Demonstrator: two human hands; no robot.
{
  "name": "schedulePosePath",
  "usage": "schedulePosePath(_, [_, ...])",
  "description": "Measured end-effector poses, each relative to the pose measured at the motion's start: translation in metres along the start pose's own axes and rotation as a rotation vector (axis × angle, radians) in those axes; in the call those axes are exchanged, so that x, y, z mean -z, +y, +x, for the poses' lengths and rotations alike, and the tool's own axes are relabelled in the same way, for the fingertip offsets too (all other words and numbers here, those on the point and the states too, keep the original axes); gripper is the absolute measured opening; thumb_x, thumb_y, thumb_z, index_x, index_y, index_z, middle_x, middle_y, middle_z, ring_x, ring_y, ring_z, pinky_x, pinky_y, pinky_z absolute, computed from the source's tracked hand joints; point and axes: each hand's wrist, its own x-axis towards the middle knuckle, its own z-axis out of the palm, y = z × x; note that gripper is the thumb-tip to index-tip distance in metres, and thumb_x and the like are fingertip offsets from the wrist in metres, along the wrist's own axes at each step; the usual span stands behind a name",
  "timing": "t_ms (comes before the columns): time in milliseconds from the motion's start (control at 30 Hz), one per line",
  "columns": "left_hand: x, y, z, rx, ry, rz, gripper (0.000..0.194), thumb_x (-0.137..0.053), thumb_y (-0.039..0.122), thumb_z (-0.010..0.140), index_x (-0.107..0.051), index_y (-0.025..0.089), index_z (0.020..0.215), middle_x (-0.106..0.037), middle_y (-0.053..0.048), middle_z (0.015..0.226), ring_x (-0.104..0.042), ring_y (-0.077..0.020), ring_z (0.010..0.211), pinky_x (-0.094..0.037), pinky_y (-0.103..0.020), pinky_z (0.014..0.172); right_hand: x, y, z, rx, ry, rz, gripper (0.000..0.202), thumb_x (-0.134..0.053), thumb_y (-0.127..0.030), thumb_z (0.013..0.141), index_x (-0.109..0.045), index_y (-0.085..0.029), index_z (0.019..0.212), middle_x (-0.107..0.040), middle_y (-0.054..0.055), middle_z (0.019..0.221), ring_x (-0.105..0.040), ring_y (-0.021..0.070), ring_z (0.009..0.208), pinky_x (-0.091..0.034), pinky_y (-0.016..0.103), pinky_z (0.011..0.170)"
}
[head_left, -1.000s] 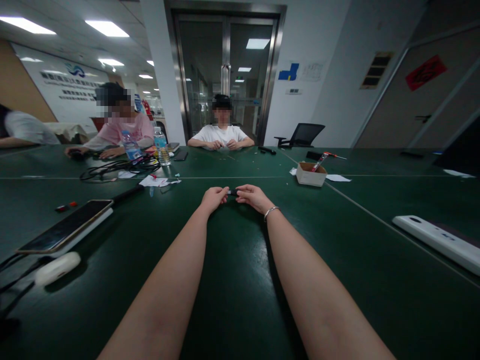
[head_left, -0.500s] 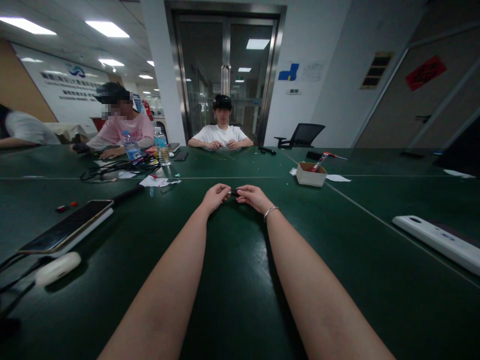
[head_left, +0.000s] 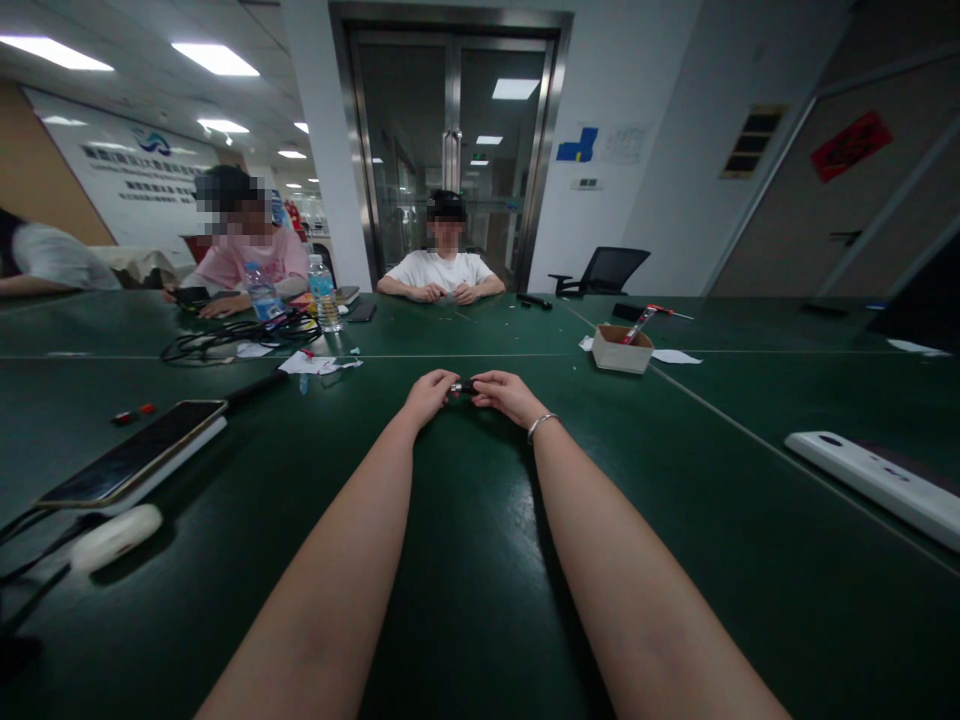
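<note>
Both my hands meet over the middle of the dark green table (head_left: 480,560). Between them is a small black-and-silver cylindrical piece (head_left: 464,387), too small to name more exactly. My left hand (head_left: 431,397) pinches its silver end with thumb and fingers. On the black end, my right hand (head_left: 510,396) is closed in a pinch, a silver bangle (head_left: 541,427) round its wrist. Fingers cover much of the piece.
Left lie a phone (head_left: 135,455), a white rounded device (head_left: 116,537), black cables (head_left: 240,335), scrap paper (head_left: 319,364) and water bottles (head_left: 324,297). Right are a small box (head_left: 622,350) with a red-handled tool and a white device (head_left: 874,485). Co-workers sit across the table.
My left fingers have shifted slightly on the piece, so more of its silver part shows. My right hand stays nearly still. The co-worker in pink has moved a dark object slightly.
</note>
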Motion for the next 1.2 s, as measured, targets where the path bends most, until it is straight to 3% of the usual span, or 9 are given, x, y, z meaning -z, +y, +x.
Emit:
schedulePosePath(333, [-0.0006,0.003,-0.0022,-0.005,-0.003,0.011,0.034,-0.05,0.038,0.083,-0.068,0.013,0.096,-0.061,-0.003,0.065,-0.05,-0.0111,0.056,-0.038,-0.023,0.054,-0.0018,-0.0007,-0.001,-0.007,0.026,-0.008,0.013,-0.067,0.0,0.079,-0.065,-0.01,0.087,-0.069,0.004,0.07,-0.068,0.0103,0.057,-0.059,0.018,0.058])
schedulePosePath(1200, [-0.0011,0.0051,-0.0033,0.005,-0.005,0.039,0.032,-0.055,0.036,0.08,-0.067,0.014,0.099,-0.064,-0.005,0.074,-0.055,-0.0131,0.065,-0.04,-0.024,0.058,0.0014,0.0009,0.0003,-0.005,0.005,-0.003,0.016,-0.067,0.002,0.078,-0.066,-0.01,0.088,-0.07,0.004,0.071,-0.068,0.01,0.057,-0.059,0.017,0.057])
